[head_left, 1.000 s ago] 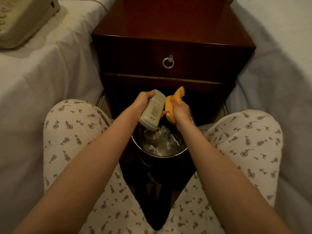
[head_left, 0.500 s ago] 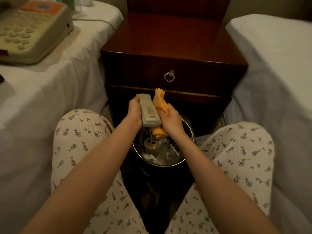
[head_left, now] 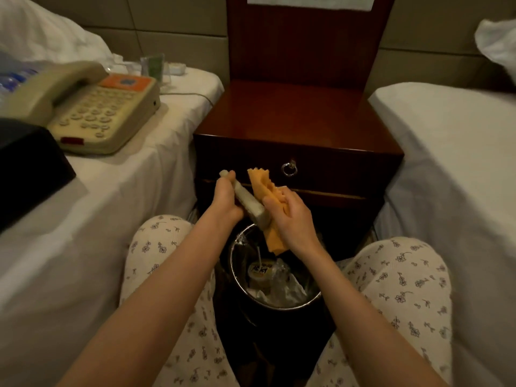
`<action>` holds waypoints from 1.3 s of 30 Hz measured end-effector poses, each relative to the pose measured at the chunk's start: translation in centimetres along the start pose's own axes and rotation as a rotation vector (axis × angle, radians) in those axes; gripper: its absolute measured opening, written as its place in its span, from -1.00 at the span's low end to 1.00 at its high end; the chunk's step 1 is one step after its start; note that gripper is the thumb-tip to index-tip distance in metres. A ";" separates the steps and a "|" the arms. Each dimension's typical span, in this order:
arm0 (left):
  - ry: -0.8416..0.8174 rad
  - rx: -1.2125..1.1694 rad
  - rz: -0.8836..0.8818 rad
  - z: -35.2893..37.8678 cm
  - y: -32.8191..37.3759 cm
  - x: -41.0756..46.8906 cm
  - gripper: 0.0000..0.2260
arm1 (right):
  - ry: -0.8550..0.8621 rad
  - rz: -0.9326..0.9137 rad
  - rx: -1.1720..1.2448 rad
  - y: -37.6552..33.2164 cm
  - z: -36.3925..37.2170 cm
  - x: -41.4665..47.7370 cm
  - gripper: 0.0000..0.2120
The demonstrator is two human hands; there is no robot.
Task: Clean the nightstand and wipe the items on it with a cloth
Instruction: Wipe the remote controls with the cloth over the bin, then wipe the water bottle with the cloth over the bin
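1 remote (head_left: 248, 202) and 1 cloth (head_left: 265, 188) in my 2 hands, in front of 1 nightstand (head_left: 293, 118).

2 white beds, 1 on my left (head_left: 111, 191) and 1 on my right (head_left: 446, 163), flank the nightstand; 1 bin (head_left: 279, 307) sits between my knees and 1 telephone (head_left: 92, 113) lies on the left bed. My left hand (head_left: 224, 201) curls round the remote, held above the bin, its long axis slanting from near-right up to far-left. My right hand (head_left: 290, 216) grips the orange cloth, pressed against the remote's side.
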State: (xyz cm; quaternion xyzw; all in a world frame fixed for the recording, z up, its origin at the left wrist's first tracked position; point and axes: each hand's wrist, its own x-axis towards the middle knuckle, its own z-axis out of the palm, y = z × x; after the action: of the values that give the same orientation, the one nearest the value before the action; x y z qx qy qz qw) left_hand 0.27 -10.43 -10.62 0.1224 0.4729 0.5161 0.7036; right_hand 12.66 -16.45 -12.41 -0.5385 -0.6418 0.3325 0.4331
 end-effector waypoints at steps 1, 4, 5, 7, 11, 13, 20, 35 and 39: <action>-0.030 -0.016 -0.002 0.2 0.5 -0.1 -0.60 | -0.013 -0.015 -0.004 -0.4 0.0 0.1 -0.47; -0.012 -0.007 0.022 1.4 2.2 -0.1 -0.58 | -0.040 -0.026 -0.082 -1.2 -0.6 0.9 -0.42; 0.018 0.016 0.029 2.0 3.0 -0.2 -0.55 | -0.034 -0.035 -0.113 -1.6 -0.8 1.3 -0.47; 0.093 0.039 0.055 3.1 4.6 0.4 -0.47 | 0.012 -0.066 -0.089 -2.5 -1.4 2.6 -0.65; 0.124 0.024 0.208 5.9 8.3 0.1 -0.40 | 0.094 0.029 0.171 -5.2 -2.4 5.8 -0.85; 0.106 0.100 0.301 7.3 9.8 0.2 -0.47 | 0.118 0.135 0.321 -6.2 -2.7 7.8 -0.79; 0.081 0.362 0.427 8.3 17.0 1.1 -0.78 | 0.170 0.316 0.552 -9.8 -2.7 15.3 -0.59; 0.440 0.971 0.663 5.4 34.0 8.5 -0.59 | 0.084 0.372 0.488 -15.0 6.7 34.7 -0.33; 0.509 1.058 0.659 3.5 37.6 11.5 -0.56 | 0.019 0.360 0.327 -15.7 9.3 37.9 -0.42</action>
State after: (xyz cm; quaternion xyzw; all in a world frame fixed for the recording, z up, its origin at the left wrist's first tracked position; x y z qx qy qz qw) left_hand -19.70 16.85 9.85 0.4630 0.7511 0.4152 0.2213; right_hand -3.87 17.92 5.32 -0.5700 -0.4691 0.4987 0.4542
